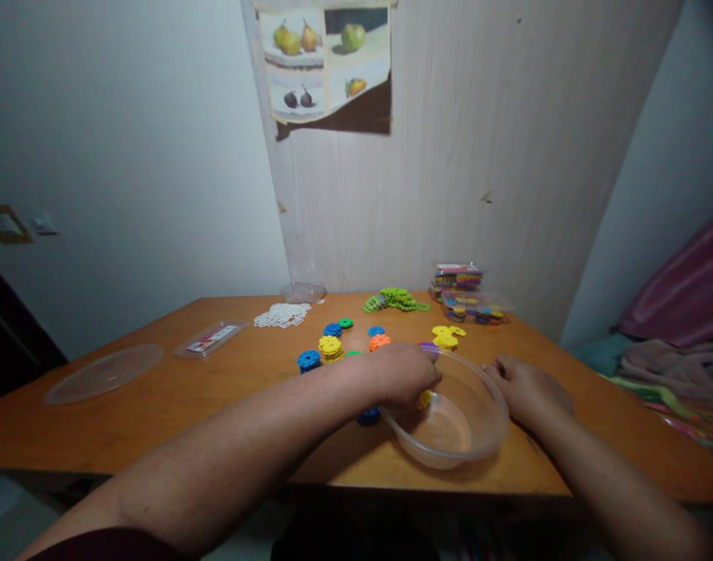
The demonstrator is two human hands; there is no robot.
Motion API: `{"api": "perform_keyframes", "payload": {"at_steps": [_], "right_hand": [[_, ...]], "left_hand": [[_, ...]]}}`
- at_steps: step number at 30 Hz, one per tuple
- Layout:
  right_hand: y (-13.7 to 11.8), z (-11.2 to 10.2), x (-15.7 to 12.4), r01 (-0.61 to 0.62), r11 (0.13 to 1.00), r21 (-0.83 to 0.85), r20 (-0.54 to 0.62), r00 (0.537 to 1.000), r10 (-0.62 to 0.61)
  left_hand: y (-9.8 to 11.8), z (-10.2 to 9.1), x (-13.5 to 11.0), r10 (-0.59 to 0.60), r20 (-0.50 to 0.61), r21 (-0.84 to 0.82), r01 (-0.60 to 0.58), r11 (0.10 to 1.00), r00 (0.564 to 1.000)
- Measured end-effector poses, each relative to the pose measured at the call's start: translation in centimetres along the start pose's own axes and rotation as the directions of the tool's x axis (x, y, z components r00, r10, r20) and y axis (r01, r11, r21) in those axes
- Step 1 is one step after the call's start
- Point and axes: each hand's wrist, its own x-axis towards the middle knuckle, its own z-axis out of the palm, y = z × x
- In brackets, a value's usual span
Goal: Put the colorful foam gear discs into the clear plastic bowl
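Bowl [450,460] empty, discs [331,347] on tabletop [157,421]; left hand [403,374] grip clenched on yellow disc [426,399] at rim; right hand [528,389] beside bowl, grip unclear.

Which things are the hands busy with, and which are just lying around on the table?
Busy with: left hand, right hand, clear bowl, yellow disc under the left hand, loose coloured discs beside the bowl.

Just lying about: round lid, flat clear case, white pieces, green pieces, boxes of discs, fruit picture.
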Motion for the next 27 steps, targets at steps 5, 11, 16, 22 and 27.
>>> {"api": "perform_keyframes", "payload": {"at_steps": [5, 11, 16, 22, 27], "right_hand": [[-0.18, -0.3, -0.14, 0.0, 1.0, -0.007, 0.002, 1.0, 0.0], [-0.46, -0.77, -0.25, -0.025, 0.999, -0.022, 0.03, 0.999, 0.026], [-0.28, -0.45, -0.2, 0.001, 1.0, -0.026, 0.003, 1.0, 0.0], [-0.15, -0.26, -0.15, 0.004, 1.0, -0.001, -0.013, 1.0, -0.004], [0.02, -0.16, 0.11, 0.004, 1.0, 0.016, -0.001, 1.0, -0.004]], "left_hand": [[-0.04, 0.26, 0.16, 0.016, -0.009, 0.03, -0.016, 0.999, 1.0], [0.08, 0.37, 0.75, 0.06, 0.008, 0.024, -0.06, 0.998, 0.998], [0.25, 0.04, 0.72, 0.033, 0.011, 0.026, -0.033, 0.999, 0.999], [0.12, 0.41, 0.59, 0.054, -0.043, 0.013, -0.053, 0.998, 0.998], [0.14, 0.27, 0.43, 0.048, -0.036, 0.016, -0.048, 0.999, 0.998]]}}
